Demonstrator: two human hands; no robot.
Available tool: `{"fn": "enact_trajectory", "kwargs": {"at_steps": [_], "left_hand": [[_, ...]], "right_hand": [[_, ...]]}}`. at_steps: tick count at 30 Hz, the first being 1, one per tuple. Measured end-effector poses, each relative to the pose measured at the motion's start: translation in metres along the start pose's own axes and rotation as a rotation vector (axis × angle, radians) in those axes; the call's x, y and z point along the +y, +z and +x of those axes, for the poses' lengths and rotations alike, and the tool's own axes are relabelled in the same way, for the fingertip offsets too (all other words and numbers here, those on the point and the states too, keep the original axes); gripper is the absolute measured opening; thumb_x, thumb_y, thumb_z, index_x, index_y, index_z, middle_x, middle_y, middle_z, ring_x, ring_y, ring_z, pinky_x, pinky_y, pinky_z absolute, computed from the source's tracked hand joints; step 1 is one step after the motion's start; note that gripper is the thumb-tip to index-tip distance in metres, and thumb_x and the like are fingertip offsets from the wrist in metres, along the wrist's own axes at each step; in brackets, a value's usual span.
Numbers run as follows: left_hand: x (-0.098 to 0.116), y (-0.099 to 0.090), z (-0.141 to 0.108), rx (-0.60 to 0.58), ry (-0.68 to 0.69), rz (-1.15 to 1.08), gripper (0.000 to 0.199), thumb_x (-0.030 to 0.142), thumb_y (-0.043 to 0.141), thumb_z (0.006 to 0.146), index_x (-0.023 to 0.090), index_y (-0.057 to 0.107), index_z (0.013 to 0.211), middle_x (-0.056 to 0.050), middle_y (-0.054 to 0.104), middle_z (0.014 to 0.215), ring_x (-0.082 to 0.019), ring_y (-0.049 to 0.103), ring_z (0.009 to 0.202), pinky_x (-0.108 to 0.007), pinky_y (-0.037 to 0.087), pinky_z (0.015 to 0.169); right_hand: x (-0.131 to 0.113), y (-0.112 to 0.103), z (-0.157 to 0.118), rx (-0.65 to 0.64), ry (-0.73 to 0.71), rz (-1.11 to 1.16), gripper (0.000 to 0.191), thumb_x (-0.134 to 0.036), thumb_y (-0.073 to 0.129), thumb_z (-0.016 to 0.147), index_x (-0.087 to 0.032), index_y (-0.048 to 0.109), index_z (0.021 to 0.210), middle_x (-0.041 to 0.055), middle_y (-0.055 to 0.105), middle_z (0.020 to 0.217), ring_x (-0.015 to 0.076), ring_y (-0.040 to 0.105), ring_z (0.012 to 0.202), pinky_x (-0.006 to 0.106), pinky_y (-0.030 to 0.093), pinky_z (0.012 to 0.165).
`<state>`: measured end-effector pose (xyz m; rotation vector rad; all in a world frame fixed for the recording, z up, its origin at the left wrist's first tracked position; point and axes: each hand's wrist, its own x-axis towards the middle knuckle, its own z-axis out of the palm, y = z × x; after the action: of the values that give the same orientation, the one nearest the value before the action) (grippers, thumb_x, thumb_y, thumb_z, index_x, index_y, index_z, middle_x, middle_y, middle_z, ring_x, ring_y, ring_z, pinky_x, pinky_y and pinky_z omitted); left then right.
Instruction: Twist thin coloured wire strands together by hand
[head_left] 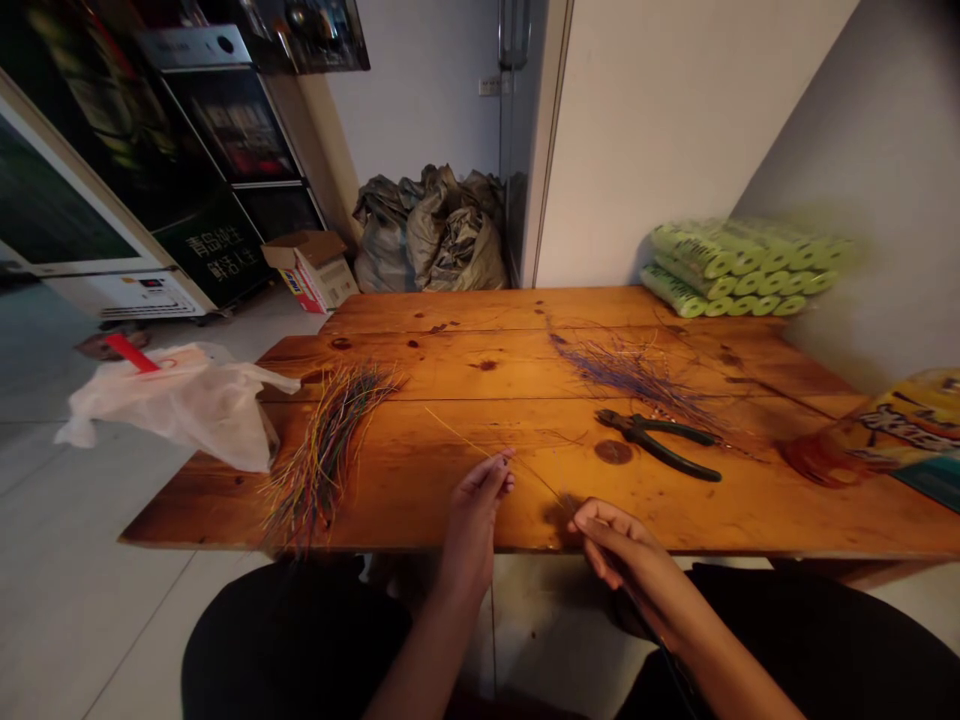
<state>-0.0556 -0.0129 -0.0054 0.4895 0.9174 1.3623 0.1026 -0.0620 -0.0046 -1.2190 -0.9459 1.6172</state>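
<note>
Left of the pliers [637, 427], my left hand [482, 487] and right hand [619, 540] are pinching a yellow wire [454, 430], apparently for straightness; a multicoloured wire bundle [334, 440] is lying farther left, presumably for easy reach.

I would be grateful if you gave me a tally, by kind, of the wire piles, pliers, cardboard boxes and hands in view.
Mixed-colour wire pile and bluish wire pile: 2
Pliers: 1
Cardboard box: 1
Left hand and right hand: 2
Total: 6
</note>
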Motion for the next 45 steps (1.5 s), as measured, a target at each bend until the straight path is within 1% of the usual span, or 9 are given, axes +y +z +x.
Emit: {"fn": "enact_trajectory", "kwargs": {"at_steps": [10, 15, 22, 25, 27, 29, 32, 35, 45], "left_hand": [[0.003, -0.001, -0.001, 0.060, 0.042, -0.045, 0.014, 0.025, 0.074, 0.061, 0.016, 0.068, 0.070, -0.003, 0.069, 0.086, -0.006, 0.056, 0.064, -0.020, 0.044, 0.068], [0.009, -0.005, 0.003, 0.095, 0.093, -0.041, 0.015, 0.024, 0.074, 0.061, 0.014, 0.069, 0.071, -0.004, 0.070, 0.081, -0.010, 0.061, 0.071, -0.023, 0.046, 0.073], [0.070, -0.025, 0.016, 0.239, 0.328, -0.221, 0.008, 0.015, 0.064, 0.072, 0.014, 0.069, 0.078, 0.000, 0.067, 0.074, -0.004, 0.060, 0.064, -0.013, 0.047, 0.065], [0.084, -0.026, 0.014, 0.155, 0.213, -0.254, 0.009, 0.012, 0.062, 0.074, 0.015, 0.068, 0.079, 0.002, 0.064, 0.067, -0.002, 0.057, 0.057, -0.012, 0.046, 0.058], [0.074, -0.021, 0.010, 0.036, 0.041, -0.147, 0.008, 0.011, 0.066, 0.068, 0.013, 0.069, 0.075, 0.001, 0.064, 0.063, -0.004, 0.056, 0.053, -0.013, 0.045, 0.053], [0.051, -0.013, 0.004, -0.078, -0.101, 0.031, 0.011, 0.013, 0.073, 0.061, 0.011, 0.070, 0.072, -0.003, 0.066, 0.064, -0.006, 0.056, 0.052, -0.016, 0.045, 0.051], [0.011, -0.001, -0.004, -0.170, -0.161, 0.212, 0.015, 0.023, 0.075, 0.060, 0.012, 0.072, 0.070, -0.006, 0.069, 0.070, -0.008, 0.057, 0.055, -0.020, 0.046, 0.057], [-0.013, 0.007, -0.009, -0.186, -0.174, 0.282, 0.020, 0.030, 0.073, 0.062, 0.014, 0.073, 0.074, -0.007, 0.070, 0.070, -0.011, 0.060, 0.060, -0.024, 0.048, 0.065], [-0.016, 0.008, -0.009, -0.137, -0.138, 0.259, 0.020, 0.029, 0.074, 0.061, 0.015, 0.073, 0.075, -0.008, 0.071, 0.077, -0.012, 0.062, 0.063, -0.025, 0.049, 0.068]], "right_hand": [[-0.007, -0.001, -0.002, -0.018, 0.041, -0.041, 0.032, -0.047, 0.061, 0.074, -0.016, 0.059, 0.070, -0.0058, 0.045, 0.041, 0.0031, 0.026, 0.035, 0.021, 0.014, 0.040], [-0.005, -0.006, -0.001, -0.012, 0.021, -0.053, 0.032, -0.048, 0.061, 0.074, -0.016, 0.058, 0.069, -0.0060, 0.043, 0.043, 0.0039, 0.024, 0.037, 0.021, 0.015, 0.041], [-0.015, -0.024, -0.001, 0.096, -0.065, -0.059, 0.028, -0.043, 0.062, 0.076, -0.016, 0.059, 0.071, -0.0055, 0.042, 0.047, 0.0049, 0.026, 0.041, 0.022, 0.017, 0.043], [-0.017, -0.030, 0.000, 0.151, -0.096, -0.042, 0.026, -0.043, 0.062, 0.077, -0.017, 0.060, 0.072, -0.0046, 0.043, 0.048, 0.0060, 0.027, 0.042, 0.023, 0.020, 0.043], [-0.017, -0.031, 0.000, 0.178, -0.108, -0.036, 0.025, -0.043, 0.062, 0.077, -0.018, 0.061, 0.073, -0.0044, 0.042, 0.047, 0.0068, 0.028, 0.042, 0.024, 0.022, 0.044], [-0.016, -0.028, 0.000, 0.188, -0.118, -0.036, 0.025, -0.043, 0.062, 0.076, -0.018, 0.061, 0.072, -0.0042, 0.042, 0.047, 0.0073, 0.029, 0.042, 0.024, 0.023, 0.043], [-0.012, -0.021, 0.000, 0.172, -0.122, -0.032, 0.025, -0.043, 0.062, 0.076, -0.018, 0.060, 0.071, -0.0044, 0.043, 0.047, 0.0070, 0.030, 0.043, 0.023, 0.023, 0.043], [-0.008, -0.013, 0.000, 0.143, -0.102, -0.048, 0.027, -0.044, 0.062, 0.076, -0.018, 0.060, 0.073, -0.0054, 0.044, 0.046, 0.0062, 0.031, 0.041, 0.022, 0.023, 0.044], [-0.004, -0.004, 0.004, 0.079, -0.059, -0.147, 0.031, -0.048, 0.060, 0.075, -0.017, 0.056, 0.071, -0.0067, 0.044, 0.041, 0.0054, 0.030, 0.036, 0.022, 0.019, 0.041]]}}
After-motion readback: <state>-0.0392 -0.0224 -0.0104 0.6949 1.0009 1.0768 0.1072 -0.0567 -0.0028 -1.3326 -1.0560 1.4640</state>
